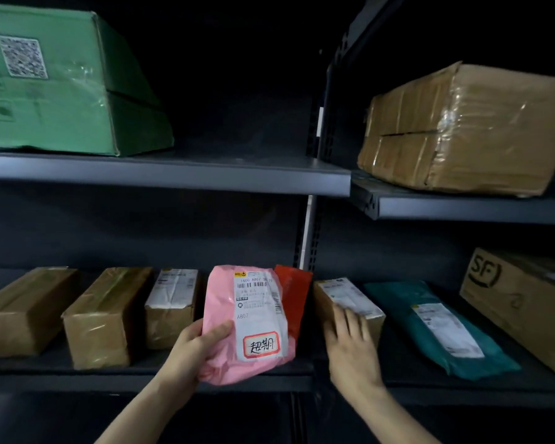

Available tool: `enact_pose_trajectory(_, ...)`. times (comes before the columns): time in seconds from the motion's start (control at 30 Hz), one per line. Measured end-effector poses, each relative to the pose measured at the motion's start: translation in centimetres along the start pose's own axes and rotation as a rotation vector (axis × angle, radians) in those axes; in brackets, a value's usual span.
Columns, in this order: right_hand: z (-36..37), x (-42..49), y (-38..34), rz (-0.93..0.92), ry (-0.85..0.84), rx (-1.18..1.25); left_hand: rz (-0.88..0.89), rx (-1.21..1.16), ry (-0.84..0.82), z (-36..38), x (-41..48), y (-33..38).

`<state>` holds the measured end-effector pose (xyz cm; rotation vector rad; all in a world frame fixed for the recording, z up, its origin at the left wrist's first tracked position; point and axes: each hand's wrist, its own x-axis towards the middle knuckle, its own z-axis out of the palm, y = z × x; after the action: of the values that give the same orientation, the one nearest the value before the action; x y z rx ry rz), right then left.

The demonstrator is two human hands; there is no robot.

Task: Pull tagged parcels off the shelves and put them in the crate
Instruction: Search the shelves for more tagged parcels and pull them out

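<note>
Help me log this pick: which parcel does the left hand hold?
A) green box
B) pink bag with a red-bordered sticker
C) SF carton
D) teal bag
B: the left hand grips the pink bag, whose red-bordered sticker faces the camera.

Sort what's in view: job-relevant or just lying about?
Job: pink parcel with the red-bordered tag, gripped by left hand; right hand, resting on small brown box.
Lying about, no such tag visible: green box, taped box, SF box, teal mailer, red mailer.
</note>
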<state>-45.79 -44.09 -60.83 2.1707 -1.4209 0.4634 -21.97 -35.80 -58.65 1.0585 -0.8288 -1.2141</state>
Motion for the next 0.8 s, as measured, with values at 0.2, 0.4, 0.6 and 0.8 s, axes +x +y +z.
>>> enact_pose_trajectory(0.2, -0.4, 0.3, 1.6, 0.181, 0.05, 0.209, -0.038, 0.005, -0.023, 1.0, 0.4, -0.6)
enact_pose_trajectory(0.4, -0.1, 2.5, 4.8, 0.617, -0.281, 0.689, -0.035, 0.007, 0.005, 1.5, 0.4, -1.6)
enact_pose_trajectory(0.6, 1.6, 0.2, 3.1, 0.705, 0.083, 0.688, -0.033, -0.011, 0.015, 1.9, 0.3, -2.0)
enact_pose_trajectory(0.8, 2.2, 0.1, 4.0, 0.793, 0.104, 0.643, -0.024, -0.013, 0.014, 1.0, -0.2, -1.5)
